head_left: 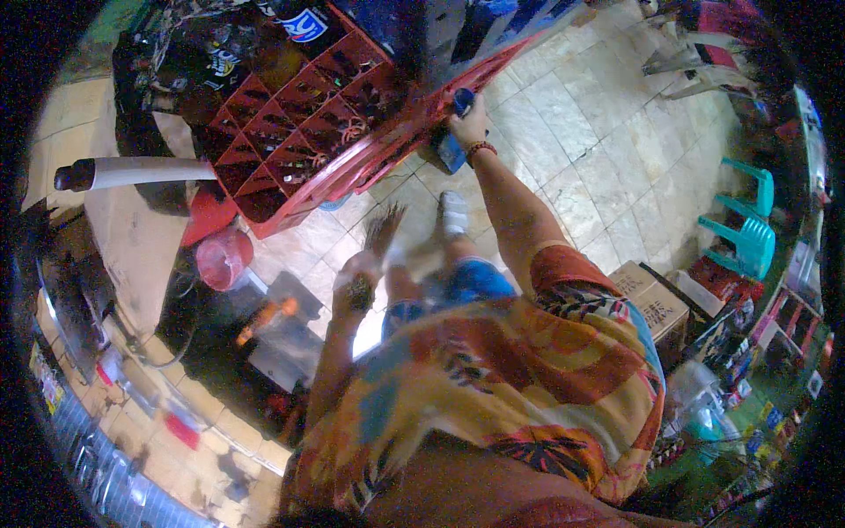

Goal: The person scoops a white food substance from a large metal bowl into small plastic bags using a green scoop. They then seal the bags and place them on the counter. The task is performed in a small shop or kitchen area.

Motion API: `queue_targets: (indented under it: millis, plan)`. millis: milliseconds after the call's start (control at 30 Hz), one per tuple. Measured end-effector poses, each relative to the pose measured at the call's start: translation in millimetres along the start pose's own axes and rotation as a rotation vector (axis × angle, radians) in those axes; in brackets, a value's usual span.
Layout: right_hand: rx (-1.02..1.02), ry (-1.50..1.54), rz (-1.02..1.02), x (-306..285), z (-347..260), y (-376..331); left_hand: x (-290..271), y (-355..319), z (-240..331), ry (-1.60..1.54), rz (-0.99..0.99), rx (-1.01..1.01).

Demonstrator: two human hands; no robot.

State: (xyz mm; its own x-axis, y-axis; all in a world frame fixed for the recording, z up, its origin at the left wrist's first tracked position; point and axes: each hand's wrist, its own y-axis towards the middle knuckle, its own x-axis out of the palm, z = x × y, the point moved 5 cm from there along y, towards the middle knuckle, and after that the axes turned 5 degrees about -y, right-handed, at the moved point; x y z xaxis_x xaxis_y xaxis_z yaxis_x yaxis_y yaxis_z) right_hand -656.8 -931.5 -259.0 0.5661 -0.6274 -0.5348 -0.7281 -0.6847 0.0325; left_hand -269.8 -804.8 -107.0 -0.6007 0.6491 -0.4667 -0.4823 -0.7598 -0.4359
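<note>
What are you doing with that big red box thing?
A person in a bright flowered shirt stands on a tiled floor. The right hand grips the edge of a red bottle crate, which is tilted up so its dividers show. The left hand hangs lower, blurred, and seems to hold something dark; I cannot tell what. Green chairs and cardboard boxes stand off to the right.

1 red crate [299, 123], 2 teal chairs [748, 233], 2 cardboard boxes [651, 304].
</note>
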Motion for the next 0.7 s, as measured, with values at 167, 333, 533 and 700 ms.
queue_targets:
  millis: [167, 333, 533, 700]
  plan:
    - [-0.195, -0.057, -0.302, 11, 11, 2, 30, 30, 20, -0.372, 0.064, 0.047]
    - [-0.008, 0.067, -0.26, -9, 15, -1, 42, 43, 37, -0.439, -0.051, 0.089]
    - [-0.158, -0.071, -0.239, -13, 2, 7, 58, 48, 22, -0.426, -0.099, 0.113]
    - [-0.21, 0.134, -0.299, -7, 10, 23, 67, 54, 36, -0.333, -0.088, 0.251]
